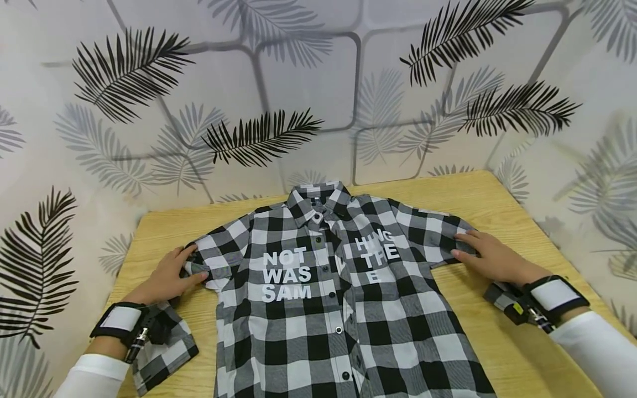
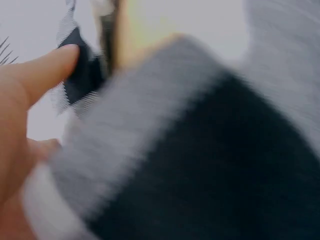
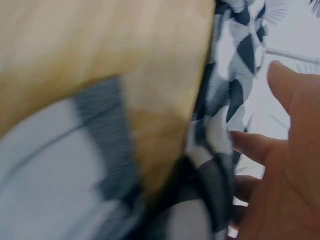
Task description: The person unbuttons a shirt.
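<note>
A black, white and grey checked shirt [image 1: 293,342] lies front up, collar [image 1: 318,202] toward the wall, white lettering on both sides of the chest. At the left, the sleeve [image 1: 224,249] meets my left hand [image 1: 166,279], whose thumb and fingers spread over its bent part. The cuff end of that sleeve [image 1: 166,354] comes out beneath my wrist. Over on the right, my right hand [image 1: 497,257] touches the other sleeve [image 1: 433,229] with extended fingers. In the right wrist view, fingertips [image 3: 242,140] meet the checked cloth while the thumb stands off it.
The shirt lies on a light wooden table [image 1: 473,193], with its lower part running out of the head view. Behind stands a pale wall [image 1: 308,88] with a leaf pattern. Each wrist carries a strapped camera [image 1: 505,301]. Blurred checked cloth [image 2: 215,175] fills much of the left wrist view.
</note>
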### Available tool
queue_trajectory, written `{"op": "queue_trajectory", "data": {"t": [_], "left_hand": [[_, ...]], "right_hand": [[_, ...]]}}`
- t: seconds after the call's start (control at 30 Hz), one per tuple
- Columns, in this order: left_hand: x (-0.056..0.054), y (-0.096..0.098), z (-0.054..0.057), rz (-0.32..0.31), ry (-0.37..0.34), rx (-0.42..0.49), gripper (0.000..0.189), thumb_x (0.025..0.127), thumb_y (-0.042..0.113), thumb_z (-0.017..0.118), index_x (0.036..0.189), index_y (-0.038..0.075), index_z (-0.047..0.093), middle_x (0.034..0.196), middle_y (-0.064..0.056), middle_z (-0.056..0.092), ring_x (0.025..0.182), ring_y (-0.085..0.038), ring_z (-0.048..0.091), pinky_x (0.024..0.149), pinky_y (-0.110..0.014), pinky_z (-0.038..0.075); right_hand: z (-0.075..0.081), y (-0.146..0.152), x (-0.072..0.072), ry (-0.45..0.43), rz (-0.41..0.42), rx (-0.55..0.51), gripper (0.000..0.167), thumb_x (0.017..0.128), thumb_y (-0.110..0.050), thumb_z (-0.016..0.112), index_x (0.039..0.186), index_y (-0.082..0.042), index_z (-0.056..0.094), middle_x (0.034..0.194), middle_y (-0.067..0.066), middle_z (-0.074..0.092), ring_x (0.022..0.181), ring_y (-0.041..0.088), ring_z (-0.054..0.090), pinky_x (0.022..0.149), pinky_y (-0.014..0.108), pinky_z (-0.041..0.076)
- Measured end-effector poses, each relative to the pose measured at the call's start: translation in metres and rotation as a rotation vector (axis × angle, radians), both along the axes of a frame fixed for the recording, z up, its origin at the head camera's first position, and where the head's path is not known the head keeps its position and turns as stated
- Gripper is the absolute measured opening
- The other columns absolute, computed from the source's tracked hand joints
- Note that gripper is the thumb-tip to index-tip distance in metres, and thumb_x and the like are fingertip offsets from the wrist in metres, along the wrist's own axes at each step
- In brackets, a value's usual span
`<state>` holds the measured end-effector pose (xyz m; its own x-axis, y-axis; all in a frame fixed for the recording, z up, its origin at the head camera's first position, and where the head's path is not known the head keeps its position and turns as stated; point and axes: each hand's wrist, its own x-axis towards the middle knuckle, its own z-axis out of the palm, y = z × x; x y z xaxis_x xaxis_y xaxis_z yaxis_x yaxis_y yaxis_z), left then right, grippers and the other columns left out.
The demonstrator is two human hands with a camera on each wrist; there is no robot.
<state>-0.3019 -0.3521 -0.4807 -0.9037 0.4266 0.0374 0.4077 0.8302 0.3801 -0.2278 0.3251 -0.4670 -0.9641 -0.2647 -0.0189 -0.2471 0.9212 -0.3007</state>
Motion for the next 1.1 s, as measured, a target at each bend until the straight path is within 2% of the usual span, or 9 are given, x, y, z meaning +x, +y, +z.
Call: {"op": "queue_trajectory", "data": {"t": [0.2, 0.33, 0.4, 0.57, 0.67, 0.73, 0.9, 0.97, 1.1], "left_hand": [[-0.012, 0.033, 0.020, 0.026, 0.111, 0.101, 0.063, 0.086, 0.040, 0.055, 0.132, 0.002, 0.036, 0.135, -0.028, 0.025, 0.120, -0.048, 0.022, 0.089, -0.062, 0.020], [-0.018, 0.064, 0.031, -0.016, 0.128, 0.146, 0.056, 0.088, 0.037, 0.054, 0.130, 0.002, 0.041, 0.136, -0.024, 0.028, 0.122, -0.044, 0.023, 0.091, -0.059, 0.022], [-0.021, 0.081, 0.035, -0.044, 0.105, 0.178, 0.052, 0.088, 0.036, 0.054, 0.128, 0.003, 0.044, 0.135, -0.020, 0.032, 0.122, -0.040, 0.029, 0.091, -0.056, 0.027], [-0.027, 0.124, 0.036, -0.140, -0.028, 0.261, 0.042, 0.091, 0.037, 0.049, 0.124, 0.012, 0.049, 0.124, -0.008, 0.049, 0.107, -0.023, 0.049, 0.085, -0.042, 0.041], [-0.034, 0.151, 0.037, -0.212, -0.081, 0.265, 0.038, 0.092, 0.035, 0.047, 0.123, 0.014, 0.050, 0.118, -0.004, 0.053, 0.099, -0.015, 0.053, 0.082, -0.036, 0.043], [-0.038, 0.168, 0.041, -0.229, -0.122, 0.255, 0.036, 0.093, 0.033, 0.046, 0.123, 0.015, 0.050, 0.116, -0.002, 0.054, 0.097, -0.012, 0.053, 0.079, -0.033, 0.044], [-0.055, 0.202, 0.047, -0.267, -0.177, 0.202, 0.039, 0.094, 0.028, 0.044, 0.128, 0.010, 0.045, 0.119, -0.008, 0.052, 0.100, -0.015, 0.052, 0.079, -0.033, 0.044], [-0.062, 0.211, 0.047, -0.281, -0.175, 0.177, 0.040, 0.094, 0.024, 0.044, 0.130, 0.006, 0.042, 0.122, -0.011, 0.050, 0.102, -0.018, 0.052, 0.081, -0.033, 0.044], [-0.073, 0.224, 0.044, -0.262, -0.172, 0.110, 0.041, 0.095, 0.019, 0.043, 0.134, 0.007, 0.037, 0.097, -0.013, 0.059, 0.075, -0.020, 0.055, 0.063, -0.031, 0.044]], "right_hand": [[0.020, -0.033, -0.018, 0.140, 0.006, -0.110, 0.055, 0.090, -0.042, 0.047, 0.128, -0.002, 0.043, 0.125, 0.020, 0.044, 0.114, 0.037, 0.039, 0.090, 0.052, 0.030], [0.031, -0.068, -0.028, 0.153, 0.049, -0.160, 0.053, 0.089, -0.043, 0.048, 0.128, -0.007, 0.044, 0.127, 0.014, 0.044, 0.117, 0.033, 0.038, 0.091, 0.050, 0.031], [0.035, -0.085, -0.033, 0.148, 0.084, -0.168, 0.052, 0.090, -0.043, 0.047, 0.129, -0.010, 0.043, 0.130, 0.014, 0.042, 0.119, 0.032, 0.036, 0.093, 0.051, 0.030], [0.038, -0.121, -0.050, 0.121, 0.179, -0.195, 0.048, 0.092, -0.039, 0.045, 0.132, -0.013, 0.040, 0.132, 0.010, 0.041, 0.120, 0.028, 0.037, 0.093, 0.047, 0.031], [0.038, -0.139, -0.064, 0.096, 0.212, -0.214, 0.047, 0.093, -0.038, 0.042, 0.132, -0.012, 0.039, 0.131, 0.008, 0.043, 0.117, 0.025, 0.041, 0.092, 0.044, 0.034], [0.038, -0.150, -0.073, 0.091, 0.218, -0.201, 0.048, 0.093, -0.040, 0.041, 0.132, -0.012, 0.039, 0.131, 0.006, 0.042, 0.117, 0.024, 0.042, 0.092, 0.043, 0.035], [0.042, -0.175, -0.096, 0.077, 0.254, -0.205, 0.044, 0.094, -0.034, 0.042, 0.132, -0.012, 0.040, 0.128, 0.008, 0.046, 0.110, 0.023, 0.048, 0.086, 0.041, 0.040], [0.042, -0.184, -0.104, 0.067, 0.263, -0.211, 0.042, 0.095, -0.030, 0.043, 0.131, -0.010, 0.040, 0.126, 0.009, 0.048, 0.108, 0.024, 0.049, 0.085, 0.040, 0.041], [0.037, -0.198, -0.120, 0.059, 0.242, -0.178, 0.040, 0.095, -0.027, 0.043, 0.130, -0.007, 0.042, 0.123, 0.011, 0.050, 0.106, 0.025, 0.051, 0.085, 0.040, 0.040]]}}
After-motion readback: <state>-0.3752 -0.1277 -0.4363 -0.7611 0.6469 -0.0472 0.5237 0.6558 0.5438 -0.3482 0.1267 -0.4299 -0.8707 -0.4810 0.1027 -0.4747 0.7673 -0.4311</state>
